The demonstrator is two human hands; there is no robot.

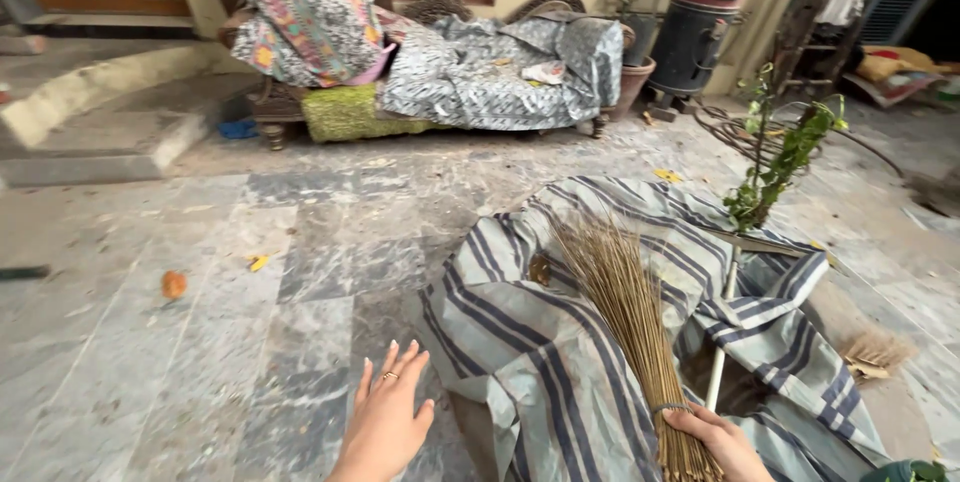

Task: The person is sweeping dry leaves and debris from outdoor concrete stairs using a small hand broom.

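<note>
My right hand [718, 440] grips the bound end of a straw broom [625, 312], whose bristles fan out upward over a blue-and-grey striped cloth [520, 342]. The cloth is draped over a low object at the lower right. My left hand [385, 420] hovers open, fingers spread, a ring on one finger, just left of the cloth's edge above the stone floor.
A thin white pole [722, 332] and a leafy sapling [775, 167] rise from the cloth's right side. A wooden sofa [270, 102] piled with patterned sheets stands at the back. Stone steps [110, 122] lie at the left. An orange fruit [174, 284] and yellow leaves lie on the floor.
</note>
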